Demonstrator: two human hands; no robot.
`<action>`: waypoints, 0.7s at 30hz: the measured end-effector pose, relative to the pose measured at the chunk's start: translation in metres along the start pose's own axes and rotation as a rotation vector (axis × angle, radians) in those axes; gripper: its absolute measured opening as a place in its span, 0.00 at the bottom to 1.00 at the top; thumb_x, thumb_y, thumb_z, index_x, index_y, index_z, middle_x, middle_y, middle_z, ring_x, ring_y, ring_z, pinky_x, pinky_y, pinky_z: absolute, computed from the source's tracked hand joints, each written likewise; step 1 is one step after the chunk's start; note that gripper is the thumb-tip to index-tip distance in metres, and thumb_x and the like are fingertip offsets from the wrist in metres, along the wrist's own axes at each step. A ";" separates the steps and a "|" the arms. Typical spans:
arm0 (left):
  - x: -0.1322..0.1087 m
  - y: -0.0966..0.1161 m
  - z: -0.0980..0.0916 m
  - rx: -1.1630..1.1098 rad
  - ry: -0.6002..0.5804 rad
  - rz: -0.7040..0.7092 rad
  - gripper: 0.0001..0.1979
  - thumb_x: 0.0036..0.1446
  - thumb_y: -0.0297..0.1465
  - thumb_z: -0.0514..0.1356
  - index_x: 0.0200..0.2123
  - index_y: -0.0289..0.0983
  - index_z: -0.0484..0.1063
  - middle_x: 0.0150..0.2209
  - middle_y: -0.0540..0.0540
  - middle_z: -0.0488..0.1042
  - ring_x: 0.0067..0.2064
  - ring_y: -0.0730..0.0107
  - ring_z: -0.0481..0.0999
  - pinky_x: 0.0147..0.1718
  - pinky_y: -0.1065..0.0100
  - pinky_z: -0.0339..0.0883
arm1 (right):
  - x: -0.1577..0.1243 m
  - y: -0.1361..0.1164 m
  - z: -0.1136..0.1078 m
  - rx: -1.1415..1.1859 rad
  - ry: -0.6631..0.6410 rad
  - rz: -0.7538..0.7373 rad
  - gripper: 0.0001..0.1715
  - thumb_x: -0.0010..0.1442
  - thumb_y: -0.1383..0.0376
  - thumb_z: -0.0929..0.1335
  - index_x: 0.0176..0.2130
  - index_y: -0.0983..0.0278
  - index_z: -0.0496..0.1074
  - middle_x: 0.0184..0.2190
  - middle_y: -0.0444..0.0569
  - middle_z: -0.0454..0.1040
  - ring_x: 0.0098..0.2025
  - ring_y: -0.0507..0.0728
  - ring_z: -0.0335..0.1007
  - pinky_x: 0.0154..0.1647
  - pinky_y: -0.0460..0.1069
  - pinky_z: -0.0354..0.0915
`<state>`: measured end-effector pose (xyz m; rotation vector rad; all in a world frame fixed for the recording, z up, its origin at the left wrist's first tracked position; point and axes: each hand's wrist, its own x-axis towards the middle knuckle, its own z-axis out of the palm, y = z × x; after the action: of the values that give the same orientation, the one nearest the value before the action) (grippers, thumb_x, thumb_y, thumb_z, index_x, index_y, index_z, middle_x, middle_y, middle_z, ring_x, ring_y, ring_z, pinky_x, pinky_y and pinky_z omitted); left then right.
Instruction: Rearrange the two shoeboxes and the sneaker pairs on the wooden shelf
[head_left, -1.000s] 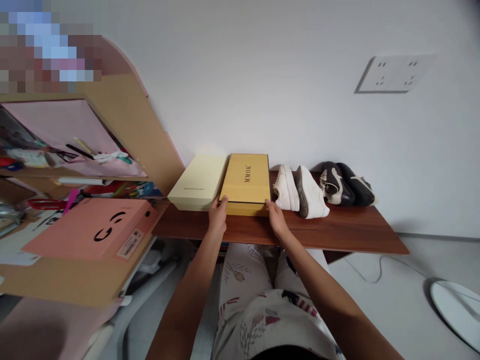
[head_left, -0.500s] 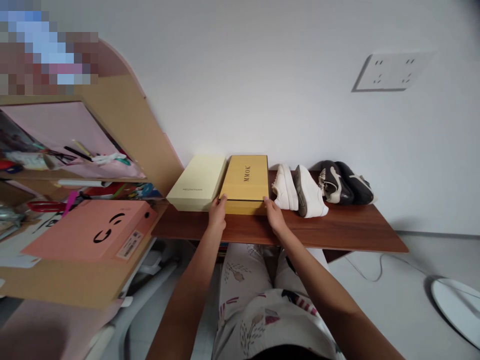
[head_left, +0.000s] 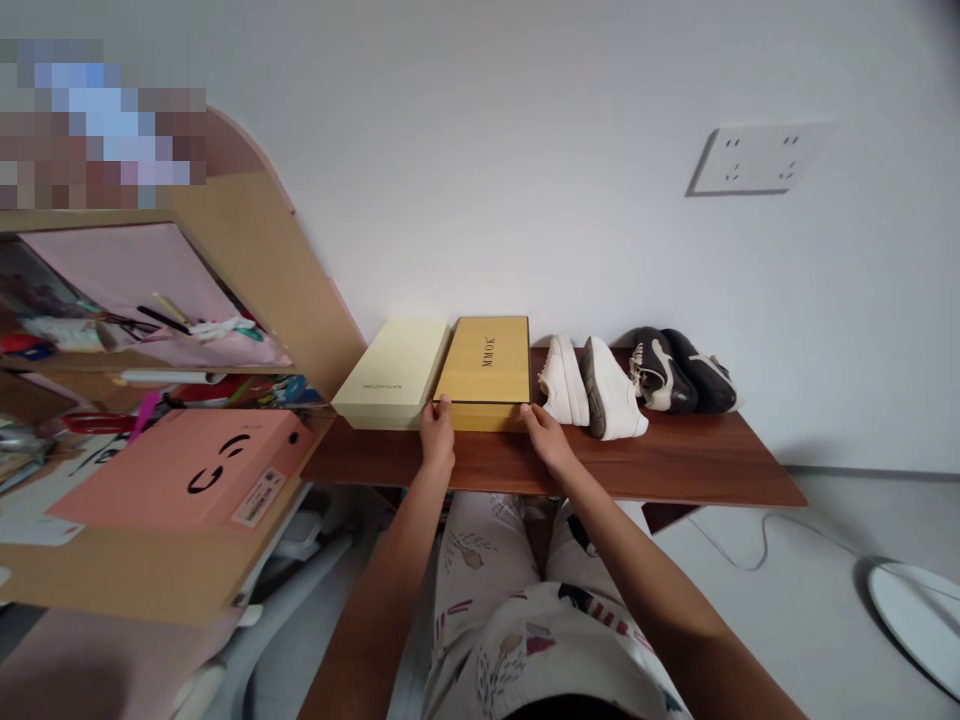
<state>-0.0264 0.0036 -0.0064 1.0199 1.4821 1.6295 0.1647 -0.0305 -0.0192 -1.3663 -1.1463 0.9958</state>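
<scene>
- I see a dark wood shelf [head_left: 660,465] running along a white wall [head_left: 525,180], with a wall socket plate [head_left: 759,158] above it at 2 o'clock.
- Grey floor [head_left: 787,530] shows at 4 o'clock, with a cable [head_left: 750,550] and a round white base [head_left: 919,615].
- At 9 o'clock stands a wooden bookcase [head_left: 240,230], a pink box [head_left: 180,470] leaning near it.
- The yellow box [head_left: 484,365] lies flat on the shelf, near the wall. Its long axis points at 12 o'clock, toward the wall, and its lid seam faces me.
- A cream box [head_left: 390,375] sits touching it at 9 o'clock. White sneakers [head_left: 592,388] sit just beside it at 3 o'clock, then dark sneakers [head_left: 679,372].
- My left hand [head_left: 437,435] has its fingertips [head_left: 444,403] on the yellow box's near left corner.
- My right hand [head_left: 551,445] has its fingers [head_left: 531,410] on the near right corner. The hands stand a box-width apart; I cannot tell whether they grip.
</scene>
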 end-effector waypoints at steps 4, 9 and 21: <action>-0.029 -0.006 -0.003 0.101 0.134 0.054 0.22 0.60 0.43 0.58 0.51 0.35 0.69 0.53 0.36 0.70 0.55 0.58 0.71 0.57 0.58 0.62 | -0.018 0.001 -0.032 0.098 0.091 -0.070 0.37 0.52 0.39 0.69 0.51 0.61 0.74 0.53 0.55 0.76 0.58 0.64 0.70 0.61 0.60 0.62; -0.081 0.001 0.017 0.180 -0.032 0.320 0.25 0.62 0.43 0.57 0.60 0.39 0.63 0.60 0.35 0.63 0.62 0.58 0.66 0.58 0.58 0.63 | -0.031 0.009 -0.105 0.115 0.264 -0.140 0.32 0.51 0.44 0.72 0.47 0.64 0.75 0.47 0.56 0.78 0.51 0.63 0.74 0.57 0.60 0.66; -0.107 -0.039 0.150 0.271 -0.343 0.092 0.40 0.54 0.36 0.66 0.65 0.29 0.54 0.66 0.26 0.56 0.69 0.48 0.55 0.64 0.53 0.53 | -0.007 0.059 -0.166 -0.088 0.452 -0.015 0.48 0.48 0.45 0.72 0.60 0.68 0.64 0.54 0.59 0.73 0.54 0.63 0.71 0.57 0.56 0.65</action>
<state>0.1550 -0.0211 -0.0501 1.4559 1.4591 1.2537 0.3316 -0.0695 -0.0603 -1.5515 -0.8626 0.5858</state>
